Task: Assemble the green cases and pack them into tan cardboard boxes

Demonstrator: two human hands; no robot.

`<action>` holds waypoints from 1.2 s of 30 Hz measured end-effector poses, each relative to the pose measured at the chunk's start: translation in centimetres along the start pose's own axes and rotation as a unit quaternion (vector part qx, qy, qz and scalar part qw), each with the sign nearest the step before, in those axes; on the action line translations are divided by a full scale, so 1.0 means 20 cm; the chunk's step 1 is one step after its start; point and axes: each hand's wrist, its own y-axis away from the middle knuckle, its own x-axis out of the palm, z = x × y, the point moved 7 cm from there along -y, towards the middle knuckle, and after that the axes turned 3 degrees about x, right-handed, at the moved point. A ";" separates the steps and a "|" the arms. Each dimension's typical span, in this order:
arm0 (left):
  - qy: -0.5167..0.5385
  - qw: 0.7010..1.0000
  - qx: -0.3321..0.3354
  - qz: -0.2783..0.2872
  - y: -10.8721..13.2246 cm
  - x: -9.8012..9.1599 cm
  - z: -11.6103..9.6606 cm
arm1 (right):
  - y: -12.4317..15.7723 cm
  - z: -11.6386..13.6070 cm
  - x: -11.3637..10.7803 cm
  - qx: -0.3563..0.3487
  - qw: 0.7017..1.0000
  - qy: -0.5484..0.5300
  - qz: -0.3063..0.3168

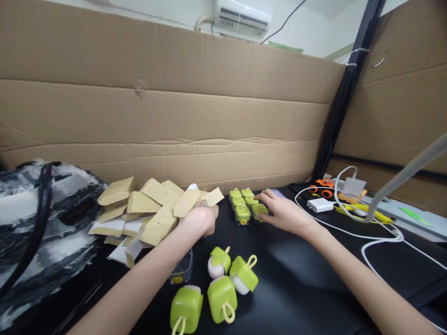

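Observation:
My left hand (202,219) is closed on a small brown cardboard box (213,197) at the right end of a heap of such boxes; its fingertips are mostly hidden. With curved fingers, my right hand (277,210) holds a small clear container with a green lid (259,211). That container stands at the front right of a two-row block of similar green-lidded containers (242,213). Nearer to me lie several loose green lids with yellow loops and white round parts (222,298). Beside my left forearm is a clear container (183,269) with a yellow face mark, partly covered by the arm.
Loose brown boxes (159,225) are heaped at left, next to a black-and-white bag (52,223). A cardboard wall (174,116) closes off the back. On the right are white cables (380,239), a white charger (320,205), an orange toy vehicle (321,187) and a black post (344,97).

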 end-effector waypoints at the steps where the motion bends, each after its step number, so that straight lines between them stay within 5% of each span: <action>1: -0.008 1.000 0.006 -0.007 0.00 0.00 -0.01 | 0.01 0.05 -0.01 -0.013 1.000 -0.017 0.001; 8: -0.059 0.997 0.021 -0.047 -0.01 0.00 -0.02 | 0.11 0.32 0.12 -0.103 0.972 -0.162 0.137; 16: -0.069 0.995 0.065 -0.005 0.02 -0.05 -0.06 | 0.13 0.31 0.17 -0.100 0.947 -0.204 0.227; 26: 0.079 0.966 0.245 -0.014 0.03 -0.01 -0.23 | 0.23 0.34 0.29 -0.116 0.892 -0.205 0.385; 36: 0.146 0.956 0.253 0.000 -0.02 0.02 -0.20 | 0.26 0.41 0.15 -0.165 0.925 -0.168 0.299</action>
